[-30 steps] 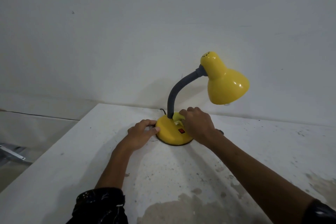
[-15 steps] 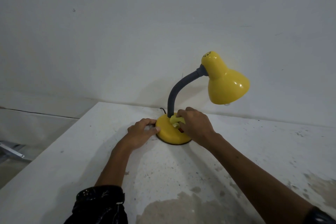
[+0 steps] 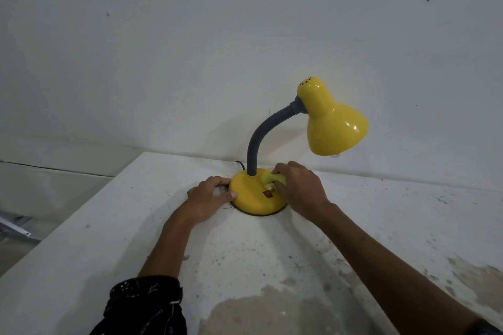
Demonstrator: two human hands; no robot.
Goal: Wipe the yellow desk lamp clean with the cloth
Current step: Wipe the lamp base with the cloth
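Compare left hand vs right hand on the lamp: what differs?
The right hand is closed on the yellow cloth, pressing it onto the top of the lamp base; the left hand holds nothing. The left hand braces the base's left edge; the right hand works beside the red switch. Both touch the base.

Most of the cloth (image 3: 270, 180) is concealed inside the right hand (image 3: 299, 187). The lamp base (image 3: 254, 197) far-right rim sits behind that hand. Bulb (image 3: 336, 155): only the tip visible. The frame's edge cuts off the desk (image 3: 81, 266).
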